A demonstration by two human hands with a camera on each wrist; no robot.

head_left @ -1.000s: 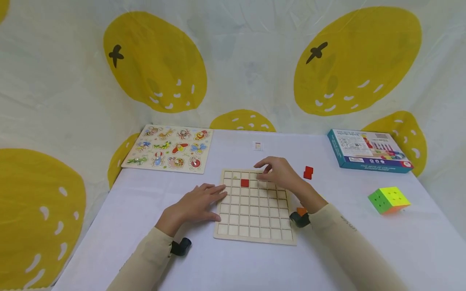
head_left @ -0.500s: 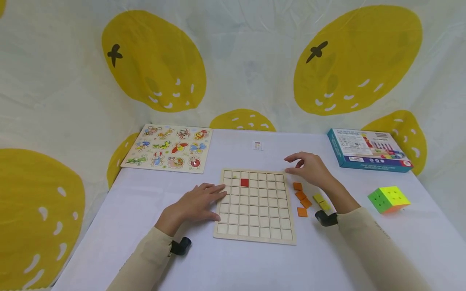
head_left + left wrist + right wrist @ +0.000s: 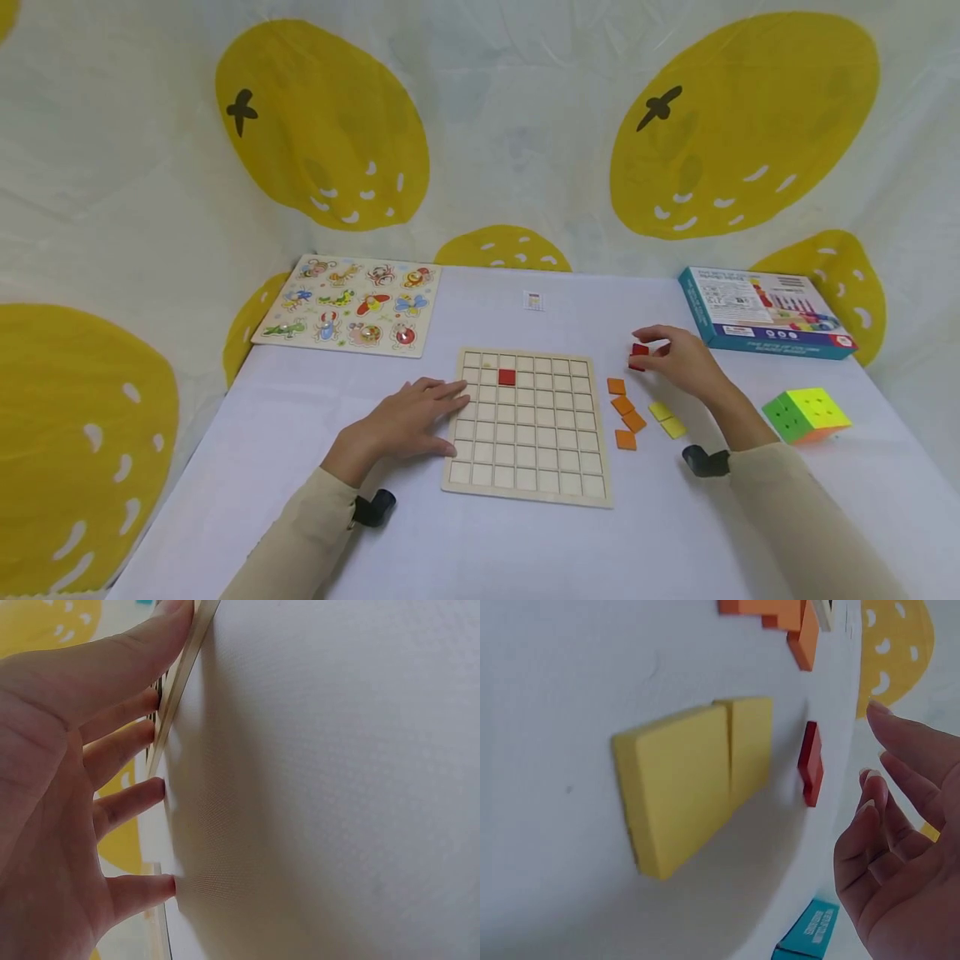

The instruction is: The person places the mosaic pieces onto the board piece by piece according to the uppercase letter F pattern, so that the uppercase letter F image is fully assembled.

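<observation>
Board is lying flat, pale gridded wood, one red tile in it, two more reds off to its right.

Soft, diffuse light, fairly even. Broad blurry shadow on cloth beside left hand. Box lettering smeared.

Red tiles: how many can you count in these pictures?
3: a red tile in the grid board, and two more red tiles by the right hand, which could hide others.
</observation>
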